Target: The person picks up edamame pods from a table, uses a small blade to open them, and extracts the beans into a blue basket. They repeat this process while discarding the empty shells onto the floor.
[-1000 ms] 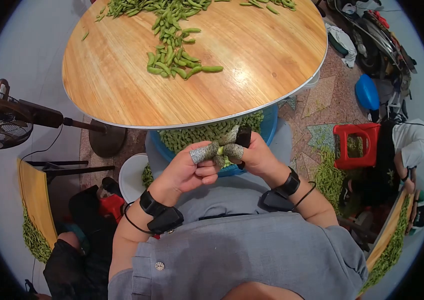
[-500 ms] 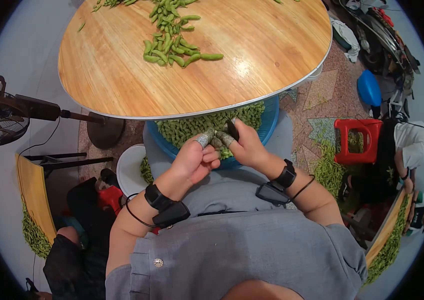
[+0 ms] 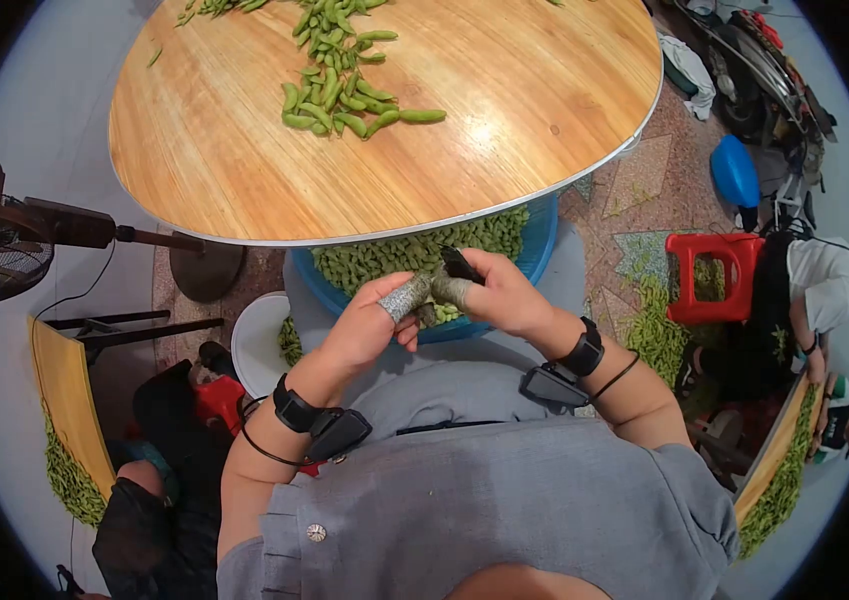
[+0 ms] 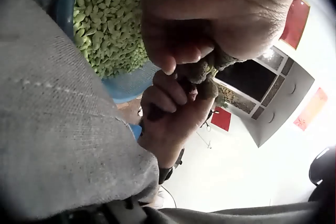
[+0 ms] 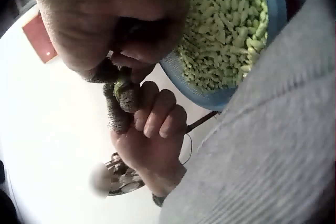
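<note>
Head, left hand (image 3: 369,325): curled, meeting right hand (image 3: 506,297) at the fingertips, above beans (image 3: 364,266) in blue basin (image 3: 545,238).
Head, table (image 3: 504,90): bears loose pods (image 3: 329,95), ahead of both hands.
Left wrist, green pod (image 4: 211,70): pinched between both hands' wrapped fingertips, mostly hidden.
Right wrist, shelling: apparently mid-opening, only a sliver showing; seems to call next for splitting further, then tipping contents toward basin.

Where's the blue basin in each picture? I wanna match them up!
Head: the blue basin is near the middle, partly hidden by the near edge of the wooden table.
Left wrist: upper left, next to the grey clothing; basin.
Right wrist: upper right, next to the grey clothing again; basin.
Landmark in all three: the green heap inside the basin.
</note>
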Demonstrator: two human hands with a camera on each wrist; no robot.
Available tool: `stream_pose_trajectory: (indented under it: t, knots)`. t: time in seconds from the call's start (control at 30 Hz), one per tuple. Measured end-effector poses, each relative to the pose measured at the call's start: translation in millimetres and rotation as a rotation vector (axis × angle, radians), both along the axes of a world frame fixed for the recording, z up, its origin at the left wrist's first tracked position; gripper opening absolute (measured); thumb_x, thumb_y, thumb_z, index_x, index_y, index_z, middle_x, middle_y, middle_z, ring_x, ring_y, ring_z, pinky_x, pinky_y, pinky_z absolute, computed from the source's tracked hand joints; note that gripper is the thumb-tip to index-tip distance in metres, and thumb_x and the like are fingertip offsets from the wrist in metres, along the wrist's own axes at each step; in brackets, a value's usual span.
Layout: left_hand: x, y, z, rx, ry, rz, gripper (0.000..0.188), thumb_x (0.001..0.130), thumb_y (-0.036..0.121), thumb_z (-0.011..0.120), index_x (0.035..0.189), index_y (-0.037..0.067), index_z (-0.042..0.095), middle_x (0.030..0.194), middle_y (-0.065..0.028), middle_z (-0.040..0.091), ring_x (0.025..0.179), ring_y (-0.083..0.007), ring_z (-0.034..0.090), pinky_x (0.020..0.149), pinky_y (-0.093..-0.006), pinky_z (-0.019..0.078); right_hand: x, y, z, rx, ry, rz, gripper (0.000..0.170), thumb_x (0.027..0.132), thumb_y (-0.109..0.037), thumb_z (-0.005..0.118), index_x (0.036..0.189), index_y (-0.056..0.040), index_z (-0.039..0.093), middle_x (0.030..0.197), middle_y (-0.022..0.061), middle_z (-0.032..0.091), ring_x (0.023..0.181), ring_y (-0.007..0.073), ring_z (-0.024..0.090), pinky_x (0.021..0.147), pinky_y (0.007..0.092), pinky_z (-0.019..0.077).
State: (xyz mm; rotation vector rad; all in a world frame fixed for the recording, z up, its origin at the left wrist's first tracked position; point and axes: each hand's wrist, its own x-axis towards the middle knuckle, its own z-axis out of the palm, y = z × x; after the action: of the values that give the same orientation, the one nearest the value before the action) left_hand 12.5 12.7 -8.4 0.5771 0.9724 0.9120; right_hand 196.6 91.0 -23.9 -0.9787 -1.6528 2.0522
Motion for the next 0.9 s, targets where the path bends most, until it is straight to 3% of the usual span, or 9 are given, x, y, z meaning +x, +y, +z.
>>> stream_pose_trajectory:
  t: [0.03,0.1,0.37,0.43,0.5,0.53,0.77,0.83,0.9]
  knots:
    - [-0.8,-0.5,-0.5,-0.03,-0.031,0.012,0.022,0.098,0.02,0.042,0.096,0.004,0.057,0.06,0.0029,0.043,0.052,-0.0075,0.042,0.051,-0.0252,0.0433,-0.9,0.6,2.9,0.004,-0.002,0.001,0.015,0.086,-0.015,0.057,0.089,-0.0002,0.054,0.075,-0.0004,0.054,0.064,0.0058,0.044,0.053,0.0248,0.0388]
    - [-2.6,-3.5,-6.4,-0.042,-0.056,0.014,0.022,0.098,0.02,0.042,0.096,0.004,0.057,0.059,0.0029,0.042,0.052,-0.0076,0.042,0.051,-0.0252,0.0434,-3.8,0.2,6.4,-0.527,0.103,-0.026,0.013,0.09,-0.016,0.051,0.091,-0.0029,0.055,0.076,-0.0006,0.054,0.056,0.0035,0.037,0.046,0.0212,0.0316]
    - [-7.4,-8.4,-16.1,0.015,-0.024,0.023,0.021,0.097,0.021,0.044,0.09,0.004,0.055,0.057,0.0023,0.037,0.051,-0.0108,0.041,0.052,-0.0275,0.0438,-4.4,1.7,-2.9,-0.859,0.087,-0.102,0.018,0.095,-0.018,0.044,0.095,-0.0027,0.053,0.079,0.0023,0.055,0.05,0.0013,0.034,0.04,0.0161,0.0268]
    - [-6.9,-7.2,-20.3,-0.021,0.229,-0.066,0.021,0.097,0.021,0.045,0.087,0.006,0.054,0.058,0.0026,0.038,0.051,-0.0106,0.041,0.051,-0.0272,0.0424,-4.2,3.7,-8.3,-0.947,0.073,-0.122,0.019,0.095,-0.019,0.043,0.095,-0.0025,0.052,0.077,0.0026,0.054,0.05,0.0011,0.035,0.039,0.0155,0.0274]
    - [-8.3,-5.2,-8.1,-0.19,-0.001,-0.032,0.021,0.097,0.02,0.044,0.085,0.006,0.054,0.058,0.0029,0.04,0.05,-0.01,0.04,0.05,-0.0277,0.0411,-5.4,3.7,-13.6,-1.176,0.018,-0.129,0.018,0.096,-0.018,0.042,0.093,-0.0024,0.051,0.077,0.0033,0.053,0.05,0.0014,0.036,0.038,0.0152,0.0296]
    - [-9.6,-3.5,-4.3,-0.356,-0.229,0.001,0.021,0.097,0.019,0.043,0.083,0.006,0.053,0.058,0.0033,0.041,0.05,-0.0094,0.039,0.048,-0.0282,0.0399,-6.9,3.6,-12.1,-1.176,0.015,-0.13,0.018,0.096,-0.018,0.042,0.093,-0.0024,0.051,0.077,0.0033,0.053,0.05,0.0014,0.036,0.038,0.0152,0.0296]
    - [-13.8,-5.4,-17.4,-0.337,-0.08,-0.02,0.018,0.094,0.014,0.042,0.085,0.005,0.056,0.061,0.0024,0.046,0.049,-0.0092,0.04,0.047,-0.0274,0.0388,-7.5,0.0,-9.9,-0.866,-0.203,-0.112,0.022,0.093,-0.023,0.05,0.085,-0.0034,0.055,0.067,-0.0024,0.049,0.048,0.0016,0.034,0.039,0.017,0.0282]
    - [-19.3,-7.9,-22.2,-0.137,0.296,-0.176,0.012,0.093,0.013,0.05,0.091,0.004,0.058,0.064,0.0009,0.053,0.054,-0.0082,0.048,0.051,-0.024,0.0428,-5.7,0.1,-5.1,-0.778,-0.189,-0.109,0.023,0.092,-0.024,0.051,0.083,-0.0039,0.057,0.064,-0.0031,0.048,0.049,0.0028,0.035,0.041,0.0186,0.0314]
    - [-25.2,-12.3,-25.0,-0.077,0.336,-0.177,0.012,0.092,0.011,0.051,0.096,0.004,0.06,0.068,0.0001,0.056,0.056,-0.0075,0.051,0.052,-0.0225,0.0434,-3.7,1.2,2.1,-0.5,-0.238,-0.027,0.02,0.09,-0.023,0.055,0.085,-0.0041,0.06,0.064,-0.0023,0.052,0.049,0.0042,0.037,0.044,0.0215,0.0336]
